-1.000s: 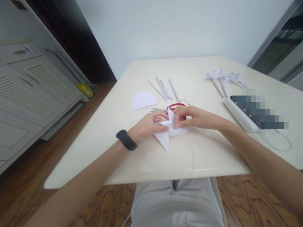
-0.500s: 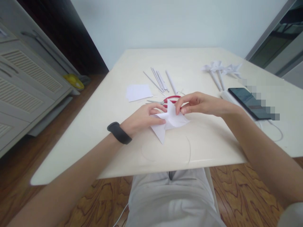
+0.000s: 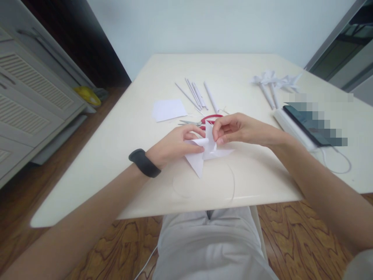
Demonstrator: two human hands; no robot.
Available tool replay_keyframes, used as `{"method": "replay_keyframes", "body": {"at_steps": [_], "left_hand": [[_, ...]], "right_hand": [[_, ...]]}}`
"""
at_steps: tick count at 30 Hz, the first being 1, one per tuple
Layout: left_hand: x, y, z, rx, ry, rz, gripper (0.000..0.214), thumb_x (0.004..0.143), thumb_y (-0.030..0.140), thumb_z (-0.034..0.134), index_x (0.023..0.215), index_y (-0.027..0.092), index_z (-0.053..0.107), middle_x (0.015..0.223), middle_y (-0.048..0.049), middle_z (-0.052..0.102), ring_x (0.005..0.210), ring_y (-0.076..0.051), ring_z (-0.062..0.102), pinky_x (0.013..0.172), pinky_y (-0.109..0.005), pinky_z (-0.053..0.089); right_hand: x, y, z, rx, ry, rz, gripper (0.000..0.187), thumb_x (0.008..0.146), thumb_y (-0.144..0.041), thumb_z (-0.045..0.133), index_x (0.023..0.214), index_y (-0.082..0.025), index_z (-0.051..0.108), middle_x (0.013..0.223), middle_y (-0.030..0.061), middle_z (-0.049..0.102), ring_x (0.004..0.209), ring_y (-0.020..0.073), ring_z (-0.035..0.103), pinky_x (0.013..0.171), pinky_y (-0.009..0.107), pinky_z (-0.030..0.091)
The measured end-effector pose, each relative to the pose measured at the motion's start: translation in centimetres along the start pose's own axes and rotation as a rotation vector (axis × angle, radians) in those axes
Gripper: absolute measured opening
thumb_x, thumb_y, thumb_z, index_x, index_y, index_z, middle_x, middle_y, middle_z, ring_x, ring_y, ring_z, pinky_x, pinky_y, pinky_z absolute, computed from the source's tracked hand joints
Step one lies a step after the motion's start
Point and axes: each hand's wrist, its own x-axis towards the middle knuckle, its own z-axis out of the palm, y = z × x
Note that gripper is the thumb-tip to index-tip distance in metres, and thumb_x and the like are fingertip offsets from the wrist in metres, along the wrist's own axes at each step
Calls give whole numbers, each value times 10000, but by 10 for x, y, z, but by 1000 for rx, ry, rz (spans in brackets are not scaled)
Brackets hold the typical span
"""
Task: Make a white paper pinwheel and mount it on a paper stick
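Note:
Between my hands is a white paper pinwheel (image 3: 198,161), its pointed blades cut and partly folded toward the middle. My left hand (image 3: 183,144) is closed on its left side, the thumb pressing on top near the centre. With thumb and forefinger, my right hand (image 3: 233,130) pinches a blade on the right, bent in close to the centre. Just behind the pinwheel lie red-handled scissors (image 3: 211,118), partly hidden by the paper and my right hand, their blades pointing left.
White paper squares (image 3: 169,110) lie left of several thin rolled paper sticks (image 3: 194,93) and a thicker paper roll (image 3: 211,97). Finished-looking pinwheels on sticks (image 3: 269,79) rest at the back right. A phone (image 3: 305,122) lies beside a white box-like object (image 3: 293,130) with a cable.
My right hand has brought the right blade inward to the left, toward the pinwheel's centre. My left hand keeps its hold, and the view has shifted slightly.

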Motion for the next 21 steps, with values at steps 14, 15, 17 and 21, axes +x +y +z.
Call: {"method": "replay_keyframes", "body": {"at_steps": [14,15,17,21], "left_hand": [[1,-3,0,48,4,31,279,681,223,590,952,178,537,776,-3,626,723,-169,595,619,-251,410],[1,-3,0,35,3,30,286,680,230,593,956,177,536,796,-8,632,737,-174,599,626,-254,415],[1,-2,0,6,-2,26,294,677,240,597,957,176,539,834,-16,643,771,-188,609,641,-263,426],[-1,-1,-1,-65,-23,0,288,682,234,588,963,183,548,854,-19,650,821,-204,619,670,-276,442]], "right_hand": [[10,3,21,-298,266,50,35,728,-164,585,740,-140,563,701,-2,499,619,102,439,540,233,341],[10,1,22,-325,277,49,40,732,-171,585,742,-139,564,700,0,501,625,105,444,542,235,341],[10,0,23,-349,281,49,55,740,-189,586,745,-138,565,684,-4,495,616,105,442,535,236,332],[8,-1,19,-198,191,64,109,759,-251,595,768,-150,555,685,-7,495,618,104,446,535,231,335]]}}
